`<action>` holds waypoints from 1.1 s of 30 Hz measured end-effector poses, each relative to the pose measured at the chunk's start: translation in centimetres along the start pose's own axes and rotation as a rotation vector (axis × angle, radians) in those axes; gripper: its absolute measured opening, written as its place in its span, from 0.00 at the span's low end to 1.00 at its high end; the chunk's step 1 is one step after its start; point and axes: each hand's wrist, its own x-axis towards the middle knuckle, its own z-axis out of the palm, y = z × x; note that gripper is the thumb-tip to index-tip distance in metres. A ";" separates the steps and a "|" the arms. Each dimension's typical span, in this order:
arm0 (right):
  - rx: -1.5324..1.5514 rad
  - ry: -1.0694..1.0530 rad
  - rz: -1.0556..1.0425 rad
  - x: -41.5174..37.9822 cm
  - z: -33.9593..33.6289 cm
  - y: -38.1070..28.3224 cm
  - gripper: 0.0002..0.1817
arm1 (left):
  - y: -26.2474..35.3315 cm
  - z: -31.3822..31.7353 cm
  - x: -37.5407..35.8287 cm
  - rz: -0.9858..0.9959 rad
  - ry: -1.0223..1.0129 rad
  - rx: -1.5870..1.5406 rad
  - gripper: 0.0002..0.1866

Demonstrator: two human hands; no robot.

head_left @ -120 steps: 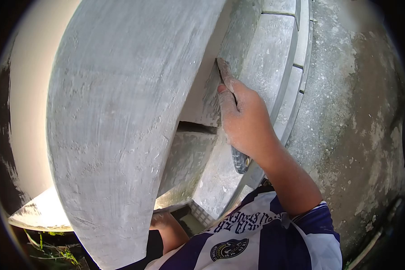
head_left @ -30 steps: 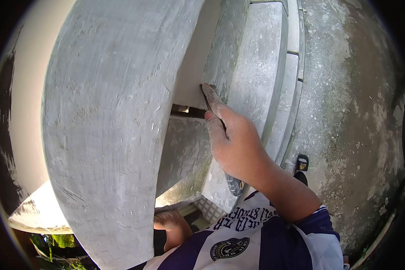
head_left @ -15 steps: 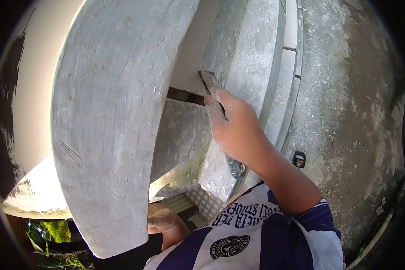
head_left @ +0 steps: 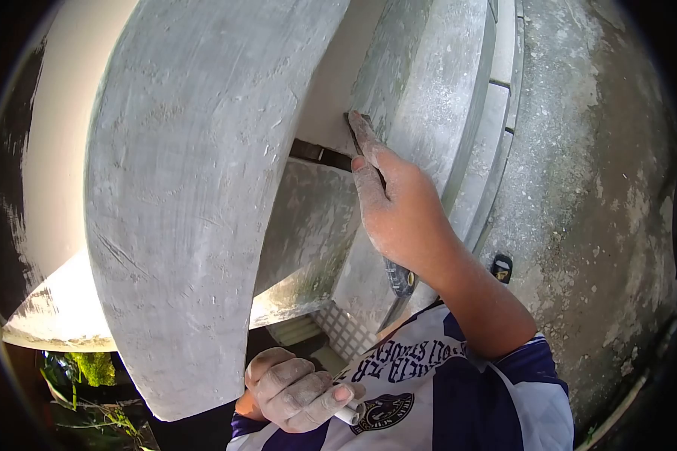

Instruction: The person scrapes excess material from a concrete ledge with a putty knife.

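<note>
My right hand (head_left: 402, 203), dusty with pale powder, grips a thin dark flat-edged tool (head_left: 353, 131). The forefinger lies stretched along it, and the tip rests at the pale inner wall (head_left: 342, 79) beside the grey ledge. Below the palm, a dusty dark end with a round yellowish hole (head_left: 401, 279) shows. Low in the view, in front of the shirt, my left hand (head_left: 297, 391) is closed, its fingers coated in dust. From it sticks out a short white tube-like piece (head_left: 347, 414). A dark slot (head_left: 320, 155) runs just left of my right thumb.
A large curved grey plastered panel (head_left: 188, 188) fills the left side. Stepped grey ledges (head_left: 436, 98) run along the right of my right hand. Beyond them lies a rough concrete floor (head_left: 572, 188) with a dark sandal (head_left: 502, 267). Green plants (head_left: 94, 368) show at lower left.
My left hand has risen from beside the panel's lower edge and moved right, now showing the white piece. My right hand and tool sit slightly farther right as the view shifts.
</note>
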 end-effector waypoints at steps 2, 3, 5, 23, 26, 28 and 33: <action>0.012 -0.003 0.016 -0.1 0.1 0.3 0.13 | 0.1 -1.4 0.8 0.017 -0.105 0.101 0.29; 0.019 -0.008 0.032 -0.2 0.0 0.3 0.15 | 0.1 -1.8 1.2 0.028 -0.156 0.151 0.29; 0.017 0.002 0.032 -0.3 0.1 0.4 0.18 | 0.5 -2.1 2.3 -0.007 -0.133 0.134 0.29; 0.033 -0.038 0.068 -0.2 -0.4 0.3 0.18 | 1.4 1.4 3.5 -0.030 -0.441 0.015 0.29; -0.008 -0.043 0.056 -0.1 -0.5 0.3 0.18 | -0.4 5.3 1.6 -0.346 -0.418 -0.102 0.36; 0.008 0.003 0.001 -0.2 0.0 0.9 0.18 | -0.8 7.4 0.2 -0.479 -0.396 -0.141 0.36; 0.062 0.083 -0.088 -0.8 1.4 0.9 0.26 | -1.1 9.2 -2.3 -0.515 -0.428 -0.216 0.34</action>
